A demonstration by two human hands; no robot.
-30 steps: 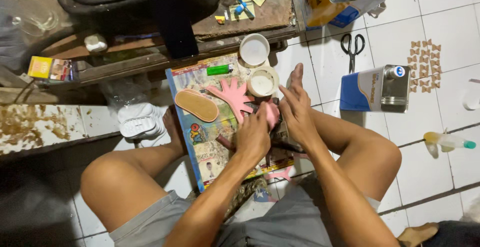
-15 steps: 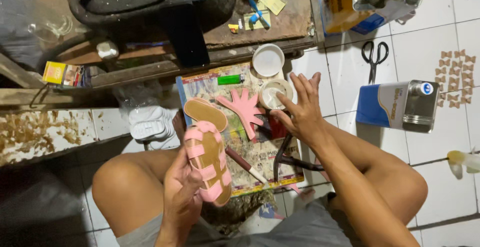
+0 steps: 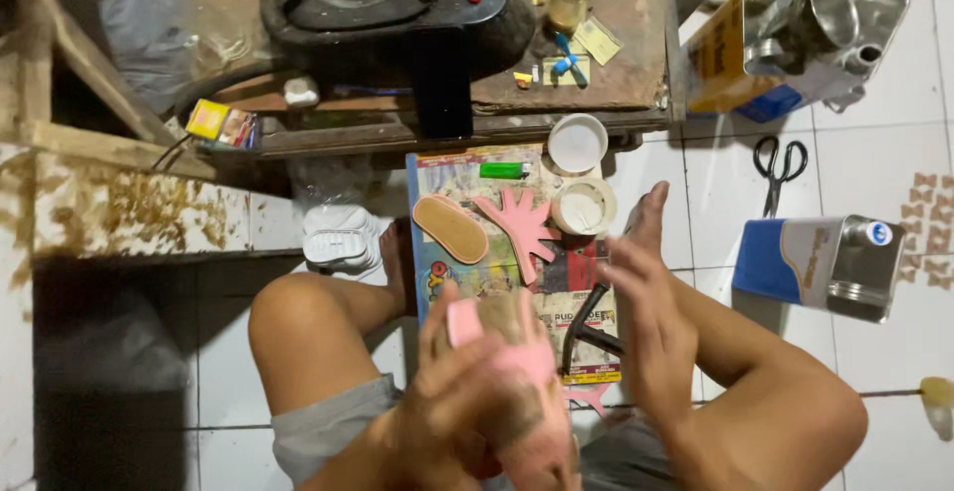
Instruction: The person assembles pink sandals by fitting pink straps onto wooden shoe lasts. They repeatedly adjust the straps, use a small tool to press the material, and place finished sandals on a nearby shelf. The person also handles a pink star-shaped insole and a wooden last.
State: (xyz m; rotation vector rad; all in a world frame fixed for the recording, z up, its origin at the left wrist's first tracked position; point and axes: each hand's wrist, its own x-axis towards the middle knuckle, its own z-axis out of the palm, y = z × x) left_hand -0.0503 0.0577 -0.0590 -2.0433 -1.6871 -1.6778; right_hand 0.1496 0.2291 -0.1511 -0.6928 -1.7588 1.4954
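- Pink sandal piece (image 3: 517,372) is near centre, low in view, raised above the lap; motion blur hides detail.
- Left hand (image 3: 452,407) is clamped around the pink sandal piece from its left side, fingers wrapped over the top edge.
- Right hand (image 3: 646,327) sits just right of the pink sandal piece, fingers spread and loose, holding nothing. Cannot tell whether its fingertips touch the pink piece.
- Both hands are over the printed board (image 3: 447,252) that lies on the floor between the knees.
- On the board, beyond the hands: tan insole (image 3: 450,229) at left, pink strap cut-out (image 3: 521,228) with splayed prongs just right of it, black-handled tool (image 3: 588,327) near the right hand.
- Green lighter (image 3: 505,170) at the board's far edge.
- 2 round white items at the far right of the board: lid (image 3: 577,143) farther off, open tub (image 3: 583,206) closer, touching the strap cut-out's area.
- Right of the person on the white tile floor (image 3: 874,153): blue and silver can (image 3: 820,264) lying on its side; black scissors (image 3: 779,168) farther off.
- Far side: low wooden bench (image 3: 616,44) with a black machine (image 3: 388,4) on top.
- Left of the board: stack of white soles (image 3: 338,235), well apart from both hands.
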